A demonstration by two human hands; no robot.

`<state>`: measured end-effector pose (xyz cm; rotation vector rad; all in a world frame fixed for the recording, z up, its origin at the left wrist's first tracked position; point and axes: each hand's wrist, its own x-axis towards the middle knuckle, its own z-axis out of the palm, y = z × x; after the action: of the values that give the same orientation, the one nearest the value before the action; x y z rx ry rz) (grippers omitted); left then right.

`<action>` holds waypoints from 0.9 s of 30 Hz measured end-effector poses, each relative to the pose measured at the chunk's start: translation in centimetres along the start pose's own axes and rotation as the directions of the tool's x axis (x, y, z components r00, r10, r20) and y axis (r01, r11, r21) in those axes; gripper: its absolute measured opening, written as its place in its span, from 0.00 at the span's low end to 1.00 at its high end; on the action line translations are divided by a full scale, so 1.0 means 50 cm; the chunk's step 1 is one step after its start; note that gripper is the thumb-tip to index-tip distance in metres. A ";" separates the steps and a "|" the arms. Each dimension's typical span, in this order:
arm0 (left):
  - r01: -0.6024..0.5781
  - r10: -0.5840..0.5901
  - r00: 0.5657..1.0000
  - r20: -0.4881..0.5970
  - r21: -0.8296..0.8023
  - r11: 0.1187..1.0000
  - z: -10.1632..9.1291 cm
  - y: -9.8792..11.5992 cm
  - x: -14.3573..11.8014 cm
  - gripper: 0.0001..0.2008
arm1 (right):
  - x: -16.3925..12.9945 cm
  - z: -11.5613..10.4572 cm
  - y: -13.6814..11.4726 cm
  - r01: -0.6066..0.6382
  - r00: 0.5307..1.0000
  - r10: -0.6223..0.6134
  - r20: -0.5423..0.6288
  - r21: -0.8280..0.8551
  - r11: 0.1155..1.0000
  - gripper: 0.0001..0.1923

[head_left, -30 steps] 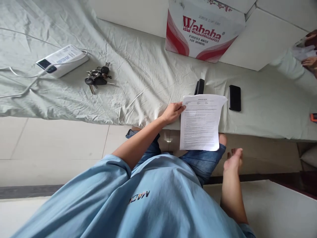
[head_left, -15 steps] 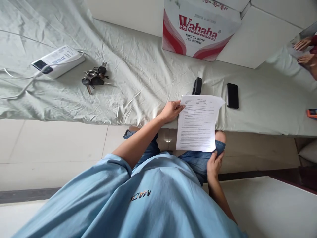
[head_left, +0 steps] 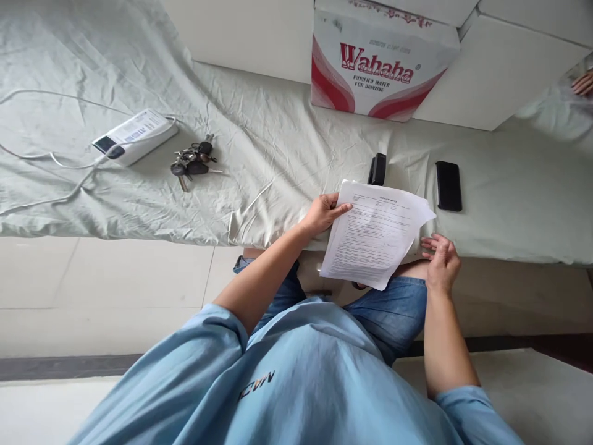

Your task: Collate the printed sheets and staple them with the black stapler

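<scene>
My left hand (head_left: 323,213) grips the top left corner of a few printed white sheets (head_left: 374,233), held tilted over my knees at the edge of a cloth-covered surface (head_left: 259,154). My right hand (head_left: 441,259) is at the sheets' right edge, fingers apart and fingertips close to the paper; whether it touches is unclear. A black stapler (head_left: 377,169) lies just beyond the sheets on the cloth. A black phone (head_left: 448,185) lies to the right of the paper.
A bunch of keys (head_left: 193,163) and a white power bank (head_left: 134,136) with a white cable lie at the left on the cloth. A Wahaha carton (head_left: 382,59) stands at the back. Another person's hand (head_left: 582,83) shows at the far right edge.
My right hand has risen from below the sheets' bottom edge to their right side. The sheets have tilted and fanned slightly. The view has shifted a little.
</scene>
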<state>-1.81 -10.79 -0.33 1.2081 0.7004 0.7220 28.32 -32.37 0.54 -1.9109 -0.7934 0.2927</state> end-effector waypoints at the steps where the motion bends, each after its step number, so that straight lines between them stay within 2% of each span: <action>1: 0.001 -0.002 1.000 -0.015 -0.048 0.999 0.000 -0.001 0.000 0.34 | 0.006 -0.001 -0.002 0.014 0.999 -0.015 0.043 0.012 1.000 0.47; 5: -0.029 0.020 0.999 -0.050 -0.189 0.982 -0.002 -0.010 0.006 0.33 | 0.051 0.006 -0.015 0.046 0.975 -0.071 0.209 0.119 0.992 0.47; 8: -0.028 0.009 0.996 -0.089 -0.211 0.977 -0.003 -0.014 0.009 0.32 | 0.111 0.050 -0.032 0.027 0.936 -0.092 0.340 0.190 0.981 0.48; 10: -0.018 -0.005 0.994 -0.112 -0.202 0.979 -0.004 -0.014 0.009 0.34 | 0.143 0.088 -0.038 0.045 0.914 -0.113 0.389 0.180 0.983 0.45; 13: -0.036 0.012 0.986 -0.164 -0.145 0.989 -0.005 -0.013 0.001 0.34 | 0.161 0.126 -0.032 0.168 0.910 -0.176 0.375 0.055 0.984 0.37; 16: -0.065 0.059 0.982 -0.179 -0.031 0.997 -0.007 -0.011 -0.010 0.34 | 0.154 0.123 -0.016 0.252 0.926 -0.233 0.297 -0.027 0.967 0.34; 20: -0.071 0.091 0.987 -0.135 0.142 0.987 -0.010 -0.005 -0.019 0.32 | 0.144 0.092 -0.006 0.264 0.946 -0.247 0.208 -0.053 0.963 0.36; 24: -0.061 0.089 0.989 -0.122 0.218 0.974 -0.008 0.007 -0.022 0.32 | 0.130 0.071 -0.005 0.253 0.949 -0.233 0.212 -0.069 0.965 0.36; 27: -0.047 0.083 0.990 -0.114 0.291 0.956 0.000 0.018 -0.023 0.32 | 0.115 0.065 -0.002 0.207 0.950 -0.200 0.240 -0.003 0.978 0.33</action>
<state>-2.60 -11.54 0.65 1.4658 0.8962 0.7741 30.92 -26.30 -0.09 -1.8222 -1.1525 0.3901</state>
